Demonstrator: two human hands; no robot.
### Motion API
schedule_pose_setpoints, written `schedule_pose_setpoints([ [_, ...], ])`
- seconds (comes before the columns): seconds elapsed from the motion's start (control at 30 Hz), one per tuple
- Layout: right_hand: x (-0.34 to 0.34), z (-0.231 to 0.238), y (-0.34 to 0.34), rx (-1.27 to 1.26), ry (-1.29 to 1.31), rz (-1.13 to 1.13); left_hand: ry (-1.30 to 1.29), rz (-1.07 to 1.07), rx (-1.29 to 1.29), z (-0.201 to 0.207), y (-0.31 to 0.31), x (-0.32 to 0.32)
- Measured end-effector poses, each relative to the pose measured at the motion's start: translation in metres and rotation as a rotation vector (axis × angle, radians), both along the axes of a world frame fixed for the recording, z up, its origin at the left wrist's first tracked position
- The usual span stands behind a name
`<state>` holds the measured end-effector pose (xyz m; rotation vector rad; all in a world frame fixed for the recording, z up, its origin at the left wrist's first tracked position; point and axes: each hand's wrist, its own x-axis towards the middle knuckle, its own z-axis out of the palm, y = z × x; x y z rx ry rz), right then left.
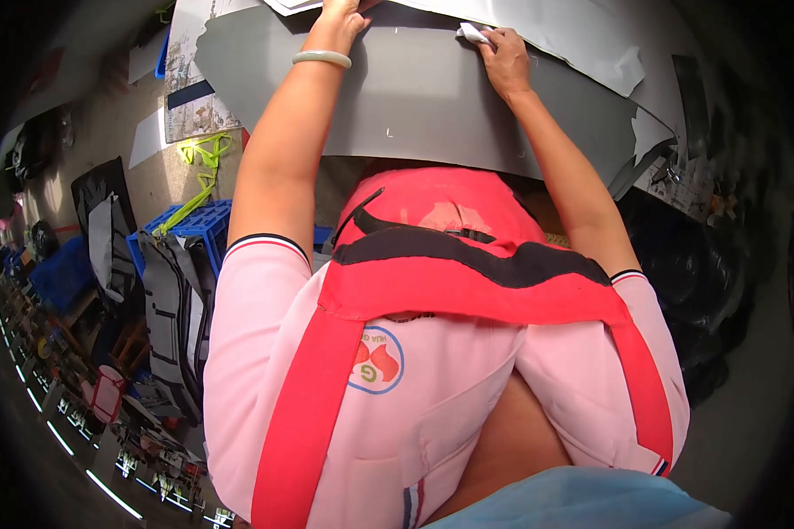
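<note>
A large grey sheet of material (415,97) lies flat on the table in front of me. My left hand (340,16) presses flat on its far edge, fingers partly cut off by the top of the picture; a pale green bangle (321,58) is on that wrist. My right hand (501,53) grips a small white piece (475,33), maybe chalk or cloth, and holds it against the grey sheet.
Lighter grey sheets (582,35) lie beyond at the upper right. A blue crate (194,225) with grey fabric pieces (163,300) and yellow-green straps (203,159) stands at my left. Black material (688,264) is piled at the right.
</note>
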<state>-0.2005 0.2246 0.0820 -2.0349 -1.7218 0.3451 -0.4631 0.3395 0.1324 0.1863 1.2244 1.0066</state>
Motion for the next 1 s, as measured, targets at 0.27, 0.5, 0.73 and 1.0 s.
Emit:
schedule_pose_setpoints([
  [0.27,-0.064,-0.004,-0.005,0.104,-0.045,0.389,0.024,-0.057,0.031,-0.017,0.005,0.005],
  [0.5,-0.12,0.005,-0.005,-0.058,-0.058,0.323,0.049,-0.116,0.061,-0.037,0.015,0.011],
  [0.73,-0.082,0.01,-0.004,-0.097,-0.117,0.242,0.107,-0.165,0.081,-0.042,0.018,0.017],
  [1.0,-0.129,0.012,-0.045,-0.104,0.02,0.462,0.201,-0.161,0.128,-0.058,0.025,0.019],
])
